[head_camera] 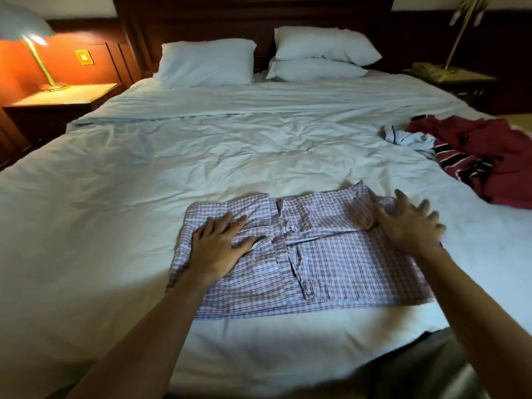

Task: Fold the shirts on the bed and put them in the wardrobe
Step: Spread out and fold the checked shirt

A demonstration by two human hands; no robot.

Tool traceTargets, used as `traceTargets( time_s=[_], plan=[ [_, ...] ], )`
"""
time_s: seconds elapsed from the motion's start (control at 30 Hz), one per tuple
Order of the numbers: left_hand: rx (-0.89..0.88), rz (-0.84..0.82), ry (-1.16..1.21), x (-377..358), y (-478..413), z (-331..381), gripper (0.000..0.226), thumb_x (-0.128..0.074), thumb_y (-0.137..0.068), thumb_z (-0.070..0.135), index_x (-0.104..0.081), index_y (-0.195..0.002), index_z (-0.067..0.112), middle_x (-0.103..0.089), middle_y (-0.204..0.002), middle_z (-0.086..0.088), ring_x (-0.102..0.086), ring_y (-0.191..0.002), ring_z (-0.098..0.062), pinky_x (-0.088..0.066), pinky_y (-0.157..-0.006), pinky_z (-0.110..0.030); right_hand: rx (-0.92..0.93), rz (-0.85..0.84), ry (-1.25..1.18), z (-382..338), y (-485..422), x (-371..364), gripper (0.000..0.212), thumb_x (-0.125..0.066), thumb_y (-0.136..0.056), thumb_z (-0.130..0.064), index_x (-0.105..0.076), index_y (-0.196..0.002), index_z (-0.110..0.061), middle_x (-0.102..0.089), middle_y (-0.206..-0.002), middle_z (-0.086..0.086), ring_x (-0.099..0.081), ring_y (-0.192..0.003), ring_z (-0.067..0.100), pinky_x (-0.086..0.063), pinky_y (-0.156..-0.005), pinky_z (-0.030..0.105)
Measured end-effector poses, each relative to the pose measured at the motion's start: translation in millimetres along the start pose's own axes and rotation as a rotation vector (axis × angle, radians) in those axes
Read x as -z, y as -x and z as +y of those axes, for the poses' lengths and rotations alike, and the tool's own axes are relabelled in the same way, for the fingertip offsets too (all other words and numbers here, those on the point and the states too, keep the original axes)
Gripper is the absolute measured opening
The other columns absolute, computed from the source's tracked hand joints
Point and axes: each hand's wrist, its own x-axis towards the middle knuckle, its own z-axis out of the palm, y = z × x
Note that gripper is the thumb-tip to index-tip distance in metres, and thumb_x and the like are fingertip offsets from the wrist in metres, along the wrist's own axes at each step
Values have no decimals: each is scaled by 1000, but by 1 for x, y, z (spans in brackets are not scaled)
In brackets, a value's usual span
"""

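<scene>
While the left hand [220, 246] presses flat on the checked shirt [331, 254], the right hand [408, 226] is spread at its three o'clock edge; red shirts [489, 156] lie at two o'clock.

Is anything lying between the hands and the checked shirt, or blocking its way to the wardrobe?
Nothing visible. The left hand rests flat on the checked shirt, and the right hand, fingers spread and blurred, is over its right edge. The wardrobe is out of view, so that path cannot be judged.
</scene>
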Motion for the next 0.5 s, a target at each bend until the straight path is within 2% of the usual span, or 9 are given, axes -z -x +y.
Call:
traceTargets(
  time_s=[0.1,0.23,0.4,0.5],
  plan=[
    [-4,18,-1,-2,0,-1,104,14,-64,95,-18,-154,53,-12,-167,14,-13,-153,-28,-12,-120,-48,-108,-69,-54,18,-4,3,86,-37,-79,-85,-26,-149,-37,-29,-149,31,-29,-136,50,-18,-111,61],
    [3,24,14,1,2,2,93,1,-71,90,-22,-153,53,-16,-166,14,-15,-153,-27,-12,-120,-46,-25,-96,-140,9,-2,-2,97,-37,-68,-92,-30,-145,-34,-50,-138,24,-48,-126,44,-38,-105,54],
    [1,41,17,0,3,2,95,3,-70,93,-24,-153,53,-19,-165,14,-17,-152,-26,-13,-120,-46,119,-130,-181,-22,10,-4,88,-62,-76,-74,-40,-143,-23,-61,-128,19,-58,-117,38,-46,-95,44],
    [-6,57,21,0,4,2,101,9,-67,95,-26,-152,52,-20,-165,13,-18,-152,-26,-14,-121,-46,202,-88,-199,-28,15,-10,65,-75,-81,-48,-51,-137,-25,-66,-121,15,-61,-111,37,-47,-89,40]
  ],
)
